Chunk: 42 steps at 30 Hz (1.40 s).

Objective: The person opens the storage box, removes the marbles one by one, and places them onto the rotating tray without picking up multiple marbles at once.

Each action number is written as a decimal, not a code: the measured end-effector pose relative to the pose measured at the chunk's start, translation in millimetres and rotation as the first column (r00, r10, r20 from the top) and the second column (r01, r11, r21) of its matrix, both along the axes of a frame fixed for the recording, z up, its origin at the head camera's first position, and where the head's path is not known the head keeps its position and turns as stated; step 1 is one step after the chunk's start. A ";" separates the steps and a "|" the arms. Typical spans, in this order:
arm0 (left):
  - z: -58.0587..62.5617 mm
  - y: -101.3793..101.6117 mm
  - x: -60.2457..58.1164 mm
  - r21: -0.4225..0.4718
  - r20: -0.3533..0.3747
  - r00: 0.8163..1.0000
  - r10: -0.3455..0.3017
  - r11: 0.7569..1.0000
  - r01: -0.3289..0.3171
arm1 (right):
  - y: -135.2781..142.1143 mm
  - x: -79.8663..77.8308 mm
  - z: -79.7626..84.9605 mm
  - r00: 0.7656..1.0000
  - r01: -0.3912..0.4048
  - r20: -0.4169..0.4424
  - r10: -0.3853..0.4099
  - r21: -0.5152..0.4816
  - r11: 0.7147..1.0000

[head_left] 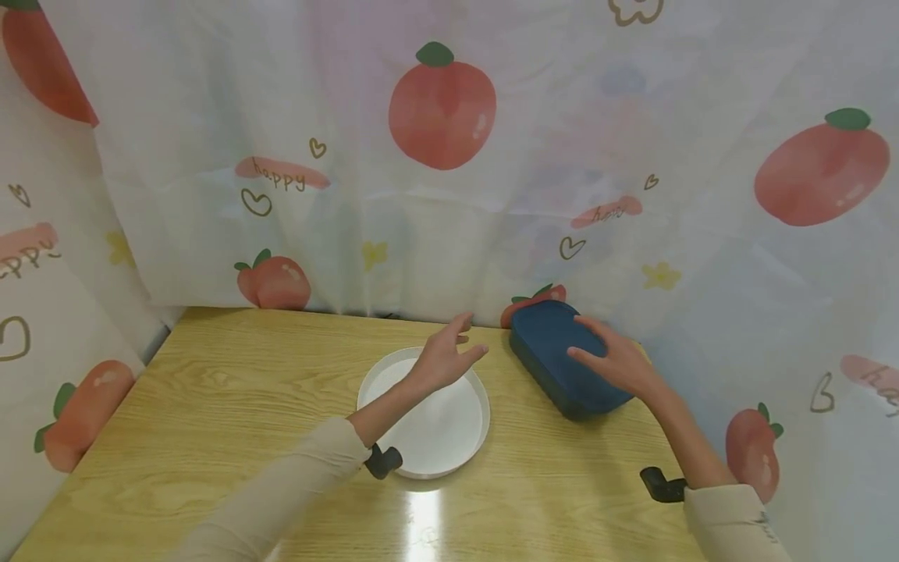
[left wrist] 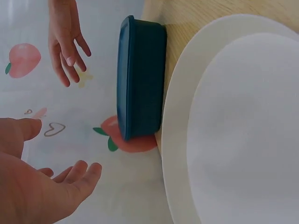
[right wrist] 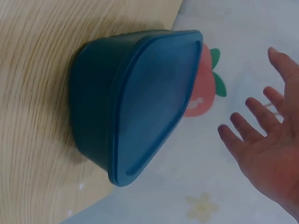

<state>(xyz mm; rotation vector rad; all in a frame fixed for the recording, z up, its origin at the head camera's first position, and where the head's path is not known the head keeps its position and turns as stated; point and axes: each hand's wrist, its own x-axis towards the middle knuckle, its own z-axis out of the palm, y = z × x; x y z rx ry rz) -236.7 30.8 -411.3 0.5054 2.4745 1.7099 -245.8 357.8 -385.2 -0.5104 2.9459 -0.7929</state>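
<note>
- Two things rest on the wooden table (head_left: 232,398): a white dish (head_left: 442,437) at lower centre, a blue lidded box (head_left: 544,334) right of centre.
- Both sit flat and right side up, I'd guess for steadiness.
- Over the dish's far side hangs the left hand (head_left: 442,361), over the box the right hand (head_left: 620,363); both are empty, fingers loosely spread from the thumbs, seemingly touching nothing.

Both arms (head_left: 390,408) stretch toward the far side, left hand (head_left: 442,359) and right hand (head_left: 620,362) apart, fingers (right wrist: 246,128) loosely spread.
</note>
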 end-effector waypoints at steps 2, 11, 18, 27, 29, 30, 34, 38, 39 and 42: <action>-3.2 9.8 0.5 0.021 0.024 1.000 0.003 1.000 -0.003 | 5.8 -2.2 -2.5 1.000 -0.004 -0.003 0.004 -0.007 1.000; -12.9 54.0 4.9 0.087 0.090 0.996 0.018 0.996 -0.026 | 27.3 -14.7 -10.2 0.999 0.016 0.048 -0.013 -0.053 0.998; -26.0 82.0 -1.0 0.125 0.119 0.993 0.021 0.991 -0.036 | 42.5 -28.1 -16.7 0.996 0.035 0.080 -0.027 -0.088 0.996; -45.5 111.9 0.6 0.149 0.173 0.984 0.032 0.987 -0.058 | 52.7 -34.2 -26.9 0.995 0.067 0.077 -0.066 -0.009 0.998; -47.7 116.3 0.4 0.172 0.197 0.979 0.053 0.981 -0.088 | 55.1 -35.8 -30.3 0.995 0.068 0.071 -0.068 -0.006 0.998; -48.3 118.0 -0.3 0.179 0.211 0.975 0.067 0.978 -0.105 | 56.7 -36.9 -32.1 0.995 0.069 0.069 -0.068 -0.004 0.998; -51.2 124.1 -4.9 0.192 0.258 0.958 0.125 0.965 -0.178 | 64.0 -40.5 -38.8 0.994 0.073 0.083 -0.072 -0.008 0.997; -56.5 132.2 -8.5 0.166 0.282 0.947 0.152 0.965 -0.204 | 74.1 -40.7 -46.3 0.989 0.088 0.118 -0.085 -0.014 0.996; -57.9 134.6 -8.7 0.159 0.287 0.945 0.156 0.965 -0.208 | 76.3 -40.6 -48.6 0.988 0.092 0.130 -0.089 -0.017 0.996; -61.2 141.0 -7.8 0.170 0.303 0.940 0.158 0.961 -0.216 | 81.2 -40.3 -56.0 0.984 0.098 0.153 -0.094 -0.015 0.995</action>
